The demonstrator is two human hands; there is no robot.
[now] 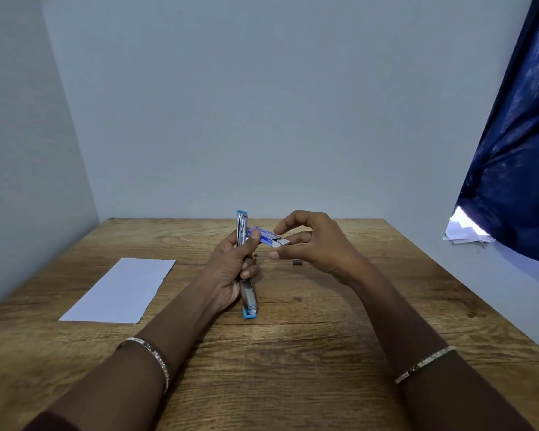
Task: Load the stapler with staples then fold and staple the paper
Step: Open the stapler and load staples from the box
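Wooden table (324,353): paper (119,290) left of stapler (249,303), curtain (517,150) right.

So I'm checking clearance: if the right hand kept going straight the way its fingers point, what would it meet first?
Probably the staple box at its fingertips, then the stapler in the left hand; the right hand points left, though depth is unclear.

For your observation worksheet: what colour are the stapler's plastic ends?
Light blue, on a silvery metal stapler; the head view shows it best.

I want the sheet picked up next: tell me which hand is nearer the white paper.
Left. The left hand holds the stapler just right of the paper; the right hand is farther right.
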